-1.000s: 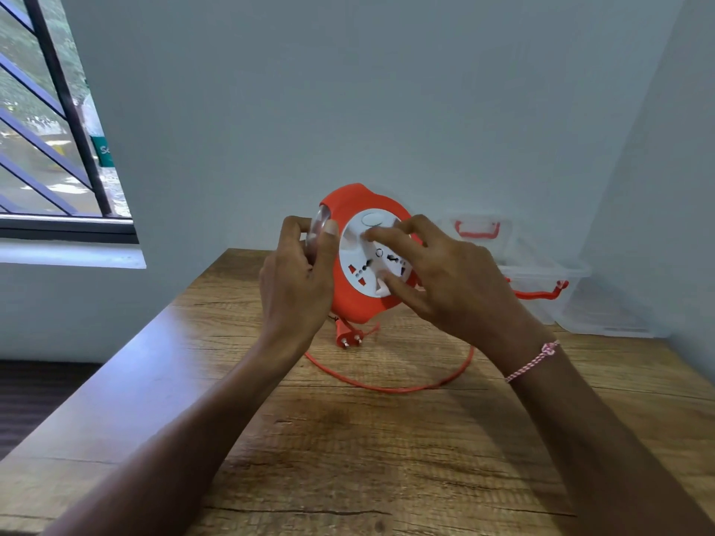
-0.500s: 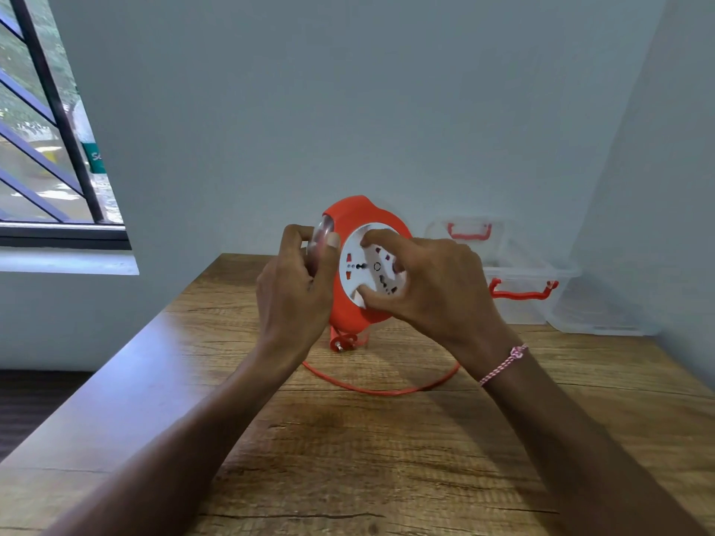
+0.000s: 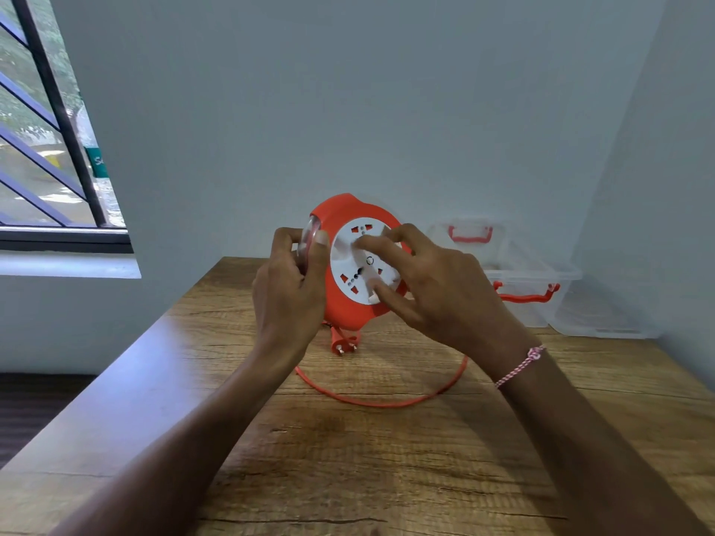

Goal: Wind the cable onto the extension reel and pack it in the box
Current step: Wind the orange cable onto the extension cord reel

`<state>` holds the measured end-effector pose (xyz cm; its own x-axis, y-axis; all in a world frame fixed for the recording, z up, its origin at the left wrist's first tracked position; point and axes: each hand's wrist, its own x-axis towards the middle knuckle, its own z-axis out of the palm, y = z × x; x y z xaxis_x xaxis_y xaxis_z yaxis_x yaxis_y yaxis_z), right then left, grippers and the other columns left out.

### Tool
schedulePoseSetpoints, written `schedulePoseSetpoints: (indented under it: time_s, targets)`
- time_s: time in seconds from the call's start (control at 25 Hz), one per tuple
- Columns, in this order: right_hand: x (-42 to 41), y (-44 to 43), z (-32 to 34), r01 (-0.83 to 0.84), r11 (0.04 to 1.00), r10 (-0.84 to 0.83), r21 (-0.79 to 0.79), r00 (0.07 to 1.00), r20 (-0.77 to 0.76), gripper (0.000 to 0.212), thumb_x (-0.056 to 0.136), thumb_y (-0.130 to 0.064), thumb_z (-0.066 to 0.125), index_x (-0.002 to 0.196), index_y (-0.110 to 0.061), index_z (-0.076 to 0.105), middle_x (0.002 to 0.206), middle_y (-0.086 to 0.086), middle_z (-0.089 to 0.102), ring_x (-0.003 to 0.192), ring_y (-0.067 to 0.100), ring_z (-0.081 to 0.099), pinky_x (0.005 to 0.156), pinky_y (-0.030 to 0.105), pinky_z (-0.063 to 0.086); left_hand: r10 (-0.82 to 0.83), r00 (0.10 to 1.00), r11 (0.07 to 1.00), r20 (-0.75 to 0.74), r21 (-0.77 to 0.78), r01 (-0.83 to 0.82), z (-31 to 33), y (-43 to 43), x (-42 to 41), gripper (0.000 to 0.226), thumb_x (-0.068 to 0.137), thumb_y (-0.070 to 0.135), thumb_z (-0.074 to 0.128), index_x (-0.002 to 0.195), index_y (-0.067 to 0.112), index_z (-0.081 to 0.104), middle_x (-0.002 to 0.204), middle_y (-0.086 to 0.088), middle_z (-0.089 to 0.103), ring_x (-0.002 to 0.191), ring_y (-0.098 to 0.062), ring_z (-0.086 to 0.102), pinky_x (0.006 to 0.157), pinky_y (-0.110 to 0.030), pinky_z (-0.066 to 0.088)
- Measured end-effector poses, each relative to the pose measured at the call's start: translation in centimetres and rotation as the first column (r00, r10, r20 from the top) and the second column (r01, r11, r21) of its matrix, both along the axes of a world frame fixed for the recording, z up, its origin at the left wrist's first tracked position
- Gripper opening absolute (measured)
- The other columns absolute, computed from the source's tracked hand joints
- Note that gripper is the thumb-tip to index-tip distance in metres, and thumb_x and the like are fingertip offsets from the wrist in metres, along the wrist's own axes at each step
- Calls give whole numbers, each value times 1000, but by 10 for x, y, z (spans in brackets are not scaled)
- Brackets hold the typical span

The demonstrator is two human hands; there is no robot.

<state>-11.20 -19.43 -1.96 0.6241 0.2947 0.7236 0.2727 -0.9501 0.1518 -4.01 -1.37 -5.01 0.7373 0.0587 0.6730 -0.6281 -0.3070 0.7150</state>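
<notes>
1. One wooden table [image 3: 387, 458] fills the near half of the view and is set against the far wall; it serves as the surface on which the loose cable is left to lie.
2. One clear plastic box [image 3: 541, 280] with red latches is seen at the far right corner of the table, with what appears to be its lid [image 3: 603, 319] laid just to its right. It is judged to be left open so the reel can be packed once winding is done.
3. One orange extension reel [image 3: 348, 303] is held upright above the middle of the table, its white socket face [image 3: 352, 272] turned toward the camera so the disc can be turned.
4. The left hand [image 3: 288, 292] is closed around the left rim of the reel, evidently to steady the casing.
5. The right hand [image 3: 437, 288] is spread wide on the socket face, fingers extended and gripping nothing, judged to be rotating the disc.
6. One loop of orange cable [image 3: 383, 401] lies on the table below the reel, not yet wound in.
7. One two-pin plug [image 3: 342, 342] rests just under the reel, at the cable's free end.
</notes>
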Motion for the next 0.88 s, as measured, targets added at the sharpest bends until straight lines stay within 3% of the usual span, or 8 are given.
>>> schedulePoseSetpoints:
  time_s: [0.12, 0.32, 0.4, 0.48, 0.56, 0.64, 0.76, 0.88]
  targets:
    - [1, -3, -1, 19, 993, -18, -113, 1000, 11, 53, 96, -44, 66, 146, -37, 51, 131, 8, 64, 71, 21, 69, 50, 21, 40, -10, 999, 1000, -32, -7, 10, 1, 1, 2, 30, 107, 52, 47, 113, 24, 53, 84, 4, 73, 71, -14, 77, 62, -50, 66]
    - [0, 1, 0, 54, 991, -38, -126, 992, 121, 53, 86, -47, 78, 136, -35, 63, 109, 7, 73, 67, 24, 70, 55, 23, 40, -17, 1000, 1000, 7, 4, 17, 0, -2, -2, 34, 105, 58, 44, 111, 26, 53, 84, 4, 72, 71, -16, 76, 61, -50, 66]
    - [-2, 7, -2, 45, 999, -43, -13, 990, 132, 57, 84, -58, 73, 133, -30, 64, 100, 5, 76, 69, 24, 71, 58, 25, 48, -6, 999, 1000, 45, 15, 6, 1, -4, -5, 39, 102, 63, 40, 106, 26, 52, 76, -1, 70, 67, -19, 73, 58, -53, 62]
    - [-1, 18, -4, 46, 970, -69, 238, 994, 89, 64, 82, -69, 66, 129, -26, 62, 94, 2, 77, 72, 21, 72, 58, 29, 57, 7, 996, 999, 85, 38, -10, 1, -6, -8, 41, 100, 65, 38, 105, 27, 50, 73, -4, 69, 64, -20, 71, 57, -53, 60]
    - [4, 26, -6, 72, 849, -80, 523, 997, -8, 63, 80, -72, 67, 121, -25, 57, 98, 0, 76, 73, 15, 72, 54, 23, 58, 17, 994, 998, 111, 62, -24, 1, -7, -10, 39, 100, 65, 37, 107, 28, 49, 76, -1, 70, 66, -17, 72, 59, -51, 62]
    - [6, 29, -6, 109, 765, -83, 635, 994, -71, 61, 81, -75, 66, 116, -27, 55, 99, -3, 76, 71, 8, 70, 53, 13, 52, 13, 995, 998, 98, 63, -19, 0, -7, -9, 42, 99, 67, 36, 109, 29, 50, 80, 0, 71, 68, -16, 74, 61, -51, 64]
    - [5, 19, -6, 49, 890, -63, 454, 998, 17, 61, 88, -72, 57, 124, -22, 56, 103, -1, 75, 72, 11, 71, 55, 15, 51, 9, 997, 999, 74, 47, -13, 1, -4, -6, 43, 98, 69, 36, 109, 29, 49, 80, -1, 71, 67, -19, 75, 61, -52, 64]
    - [0, 5, -1, -39, 996, 38, 86, 999, 13, 49, 96, -55, 60, 136, -27, 55, 126, 3, 63, 74, 18, 69, 53, 23, 53, 17, 999, 1000, 51, 16, -18, 2, 0, -1, 43, 98, 69, 37, 108, 29, 49, 81, -4, 72, 67, -21, 75, 59, -53, 63]
